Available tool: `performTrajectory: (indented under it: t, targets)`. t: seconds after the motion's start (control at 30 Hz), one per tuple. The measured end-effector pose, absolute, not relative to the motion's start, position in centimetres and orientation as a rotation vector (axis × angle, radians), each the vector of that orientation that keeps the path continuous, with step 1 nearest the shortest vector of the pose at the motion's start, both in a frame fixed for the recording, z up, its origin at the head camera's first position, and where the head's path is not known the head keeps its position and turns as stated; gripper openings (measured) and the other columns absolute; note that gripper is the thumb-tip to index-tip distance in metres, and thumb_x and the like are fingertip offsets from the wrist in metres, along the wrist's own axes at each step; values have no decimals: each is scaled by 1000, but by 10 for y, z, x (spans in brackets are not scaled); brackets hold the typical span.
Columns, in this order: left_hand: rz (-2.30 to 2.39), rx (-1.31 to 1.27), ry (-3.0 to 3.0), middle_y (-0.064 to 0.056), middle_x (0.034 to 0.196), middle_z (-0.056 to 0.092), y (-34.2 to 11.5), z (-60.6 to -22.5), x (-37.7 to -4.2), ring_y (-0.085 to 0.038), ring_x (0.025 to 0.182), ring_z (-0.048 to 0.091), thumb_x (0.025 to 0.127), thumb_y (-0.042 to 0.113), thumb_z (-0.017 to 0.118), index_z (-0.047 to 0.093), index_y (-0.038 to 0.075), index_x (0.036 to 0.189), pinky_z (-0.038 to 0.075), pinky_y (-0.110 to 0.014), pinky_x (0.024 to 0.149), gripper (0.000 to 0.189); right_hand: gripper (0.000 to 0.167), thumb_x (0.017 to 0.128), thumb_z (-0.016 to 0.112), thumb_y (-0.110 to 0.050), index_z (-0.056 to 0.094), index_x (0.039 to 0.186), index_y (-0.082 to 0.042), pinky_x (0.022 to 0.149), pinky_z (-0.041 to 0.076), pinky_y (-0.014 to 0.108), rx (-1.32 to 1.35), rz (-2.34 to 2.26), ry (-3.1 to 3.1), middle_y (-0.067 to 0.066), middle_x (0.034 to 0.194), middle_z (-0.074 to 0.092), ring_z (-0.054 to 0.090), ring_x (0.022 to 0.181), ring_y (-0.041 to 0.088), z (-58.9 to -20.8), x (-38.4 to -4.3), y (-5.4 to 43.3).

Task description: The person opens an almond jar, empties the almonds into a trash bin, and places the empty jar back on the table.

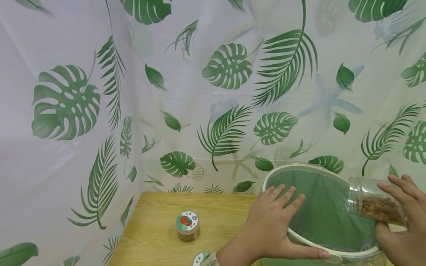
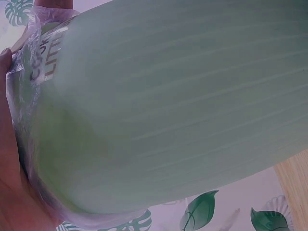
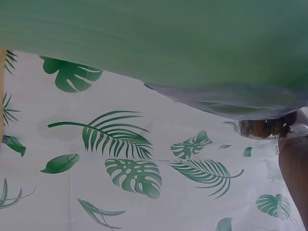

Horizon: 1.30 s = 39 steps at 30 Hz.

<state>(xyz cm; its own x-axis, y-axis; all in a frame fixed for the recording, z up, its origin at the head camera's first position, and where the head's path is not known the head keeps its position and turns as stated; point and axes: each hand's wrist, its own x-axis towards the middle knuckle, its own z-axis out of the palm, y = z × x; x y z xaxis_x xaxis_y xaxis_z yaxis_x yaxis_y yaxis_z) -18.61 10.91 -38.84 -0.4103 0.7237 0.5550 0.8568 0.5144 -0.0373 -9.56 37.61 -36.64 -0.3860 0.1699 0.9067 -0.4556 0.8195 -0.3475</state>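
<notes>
While the right hand [image 1: 416,216] grips a clear jar [image 1: 371,188], fingers curled over its side and thumb beneath, the left hand [image 1: 271,225] spreads its fingers apart over the bin's near-left edge, thumb lying along the rim. Brown nuts [image 1: 379,208] sit inside the jar, which lies nearly on its side, its uncapped mouth over the right part of the opening of the green bin [image 2: 183,106]. Thin plastic liner [image 2: 26,72] folds over the bin's outside. The step in hand seems to be tipping the jar toward the bin; the next move probably calls for raising the jar's base while the left hand steadies the rim. Farther left, a small labelled jar [image 1: 188,226] stands upright on the wooden table [image 1: 159,210]. Behind hangs a leaf-print curtain [image 1: 233,177].
</notes>
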Motion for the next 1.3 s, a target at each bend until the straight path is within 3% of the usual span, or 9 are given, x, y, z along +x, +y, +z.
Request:
performTrajectory:
  t: [0.43,1.3]
  targets:
    - [-333,-1291,-2253,3,169,41,109,-388,-186,-22,158,40,80,92,59,32,28,168,37,-44,127,112,74,63,37,22,64,131,15,130,21,26,224,682,-1874,-16,158,48,33,160,12,-364,-94,374]
    - [-354,-1298,-2264,1,169,41,108,-388,-186,-23,157,41,81,92,59,32,28,167,38,-45,127,111,68,66,37,20,65,129,16,131,24,29,293,654,-1850,-6,159,52,36,159,14,-365,-95,373]
